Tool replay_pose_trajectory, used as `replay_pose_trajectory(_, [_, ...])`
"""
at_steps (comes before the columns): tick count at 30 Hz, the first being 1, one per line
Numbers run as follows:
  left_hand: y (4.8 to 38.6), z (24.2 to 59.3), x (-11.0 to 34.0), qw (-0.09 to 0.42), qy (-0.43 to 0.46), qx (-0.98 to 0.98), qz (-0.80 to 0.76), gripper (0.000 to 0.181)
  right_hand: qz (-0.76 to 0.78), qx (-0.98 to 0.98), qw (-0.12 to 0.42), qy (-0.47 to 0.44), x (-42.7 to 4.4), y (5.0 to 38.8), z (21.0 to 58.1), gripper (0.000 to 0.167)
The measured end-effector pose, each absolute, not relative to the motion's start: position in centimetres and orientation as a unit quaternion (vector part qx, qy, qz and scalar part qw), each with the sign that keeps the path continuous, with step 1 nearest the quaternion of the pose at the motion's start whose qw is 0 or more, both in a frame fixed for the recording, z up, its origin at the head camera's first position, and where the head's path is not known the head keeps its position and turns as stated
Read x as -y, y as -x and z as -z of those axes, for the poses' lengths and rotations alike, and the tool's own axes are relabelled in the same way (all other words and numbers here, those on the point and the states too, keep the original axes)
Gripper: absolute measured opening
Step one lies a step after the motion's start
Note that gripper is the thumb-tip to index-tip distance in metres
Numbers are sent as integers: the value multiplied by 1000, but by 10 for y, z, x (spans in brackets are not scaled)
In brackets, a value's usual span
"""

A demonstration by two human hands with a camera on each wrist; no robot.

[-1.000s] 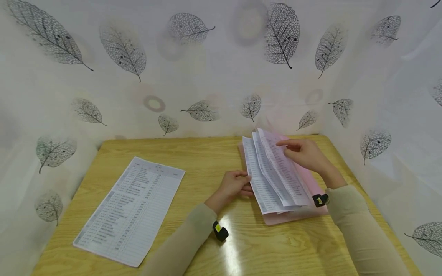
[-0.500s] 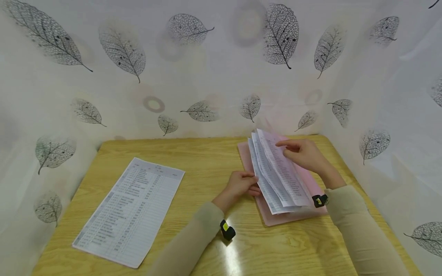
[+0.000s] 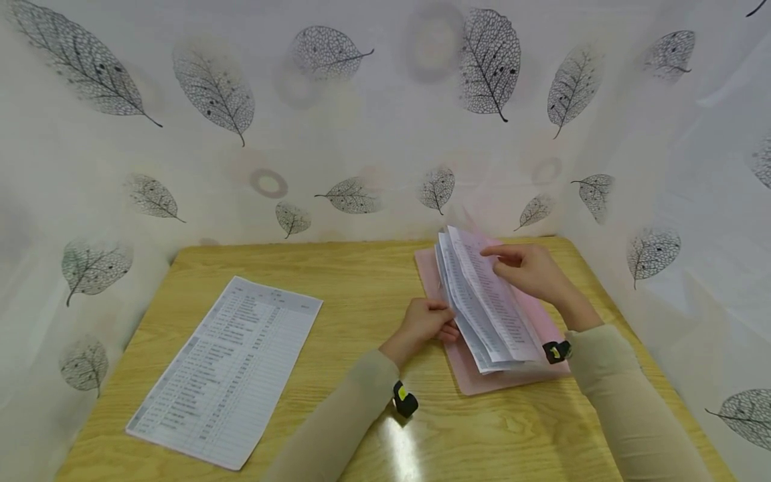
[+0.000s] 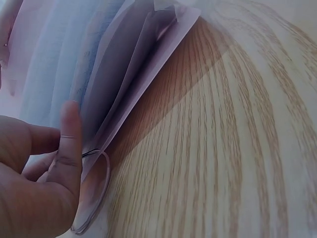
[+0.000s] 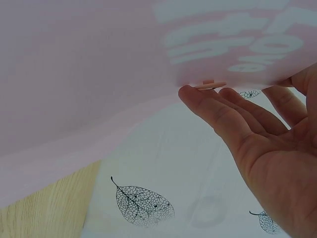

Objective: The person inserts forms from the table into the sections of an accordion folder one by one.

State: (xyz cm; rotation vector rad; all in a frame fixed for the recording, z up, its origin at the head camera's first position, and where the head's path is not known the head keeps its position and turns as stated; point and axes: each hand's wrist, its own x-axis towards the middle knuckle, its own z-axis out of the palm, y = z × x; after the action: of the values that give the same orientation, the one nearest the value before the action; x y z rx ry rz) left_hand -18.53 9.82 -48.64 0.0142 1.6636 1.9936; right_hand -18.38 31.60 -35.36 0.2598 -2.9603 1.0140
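My left hand [image 3: 426,321] pinches the left edge of printed paper sheets [image 3: 472,314]. They stand fanned and tilted above a pink folder [image 3: 466,383]. In the left wrist view, the thumb and a bent finger of the left hand [image 4: 42,176] meet at the paper edge. A thin string loop [image 4: 106,176] hangs beside that thumb. My right hand [image 3: 533,271] touches the upper part of the raised pink cover. In the right wrist view, nearly straight fingers [image 5: 213,114] rest against the cover [image 5: 89,74] near a small round button [image 5: 210,86].
A separate printed sheet [image 3: 225,368] lies flat on the left side of the wooden table [image 3: 355,281]. A pale curtain [image 3: 373,114] with leaf prints stands behind the table and along both sides. Each sleeve cuff has a small black device [image 3: 405,400] beside it.
My left hand has moved right, taking the left sheet's edge with it, so the sheets stand closer together and more pink folder shows at left. The right hand has stayed almost still.
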Motion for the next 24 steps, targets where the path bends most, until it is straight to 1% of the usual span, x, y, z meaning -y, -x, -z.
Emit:
replay_pose_trajectory(4, [185,485,-100,268,-3,-622,-736,15,-325,942,1,-82,-315,183,353,33])
replay_pose_trajectory(9, [184,483,-100,255,-9,-640,-724,13,-325,942,7,-82,-315,182,353,34])
replay_pose_trajectory(17, [185,483,-92,240,-15,-648,-723,18,-328,941,7,-85,-313,184,352,34])
replay_pose_trajectory(24, [191,484,-69,238,-25,-663,-709,21,-329,940,4,-90,-314,183,353,33])
